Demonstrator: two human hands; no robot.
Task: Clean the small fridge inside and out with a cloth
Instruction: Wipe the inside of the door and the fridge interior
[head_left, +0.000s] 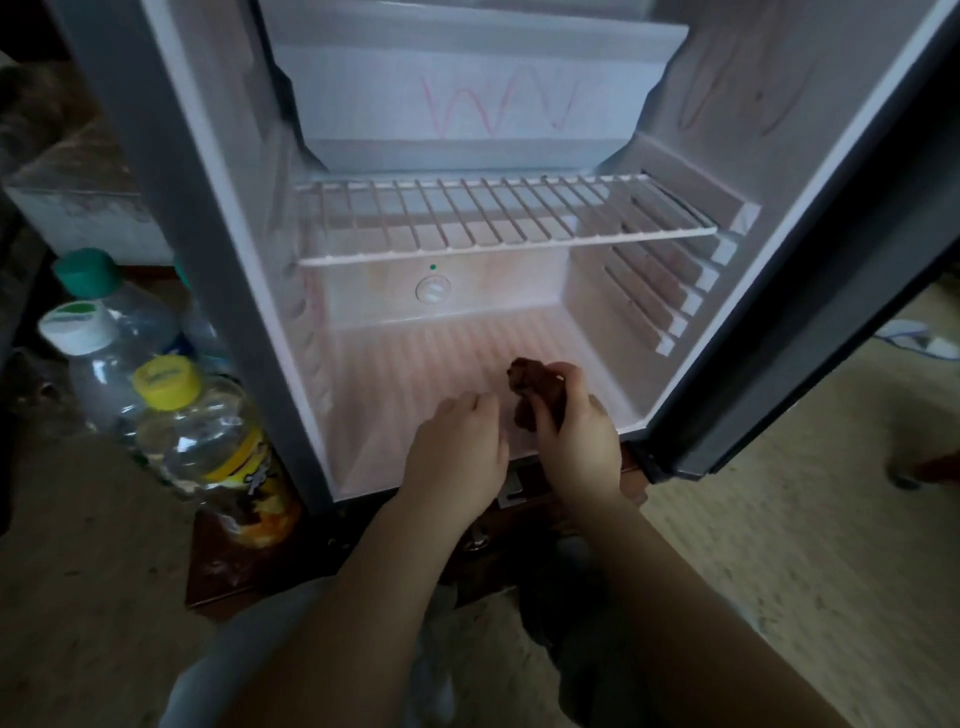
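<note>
- Head view: a small fridge (244, 291) stands with its door (831, 260) swung wide to the right, and a person reaches into it with both bare forearms.
- Right hand (576, 436): over the front right part of the fridge floor, fingers curled tight round a bunched dark brown cloth (535, 389). The cloth sticks out above and to the left of the fist, just over the ribbed floor; whether it touches the floor cannot be told.
- Left hand (457, 441): palm down at the front edge of the fridge floor, just beside the right hand. Its fingers are loosely bent and grasp nothing.
- Wire shelf (498, 223): white, level, spanning the cavity from wall to wall about halfway up.
- Freezer box (467, 93): at the top of the cavity, its white front flap marked with a pink zigzag scribble.
- Round dial (432, 289): on the back wall below the shelf, with a small green dot just above it.
- Three clear plastic bottles outside, against the fridge's left side: a yellow-capped bottle (208, 441) nearest, a white-capped bottle (98, 353) behind it, and a green-capped bottle (91, 270) farthest.
- Dark wooden base (234, 571): under the fridge's front edge, with the yellow-capped bottle standing on it.
</note>
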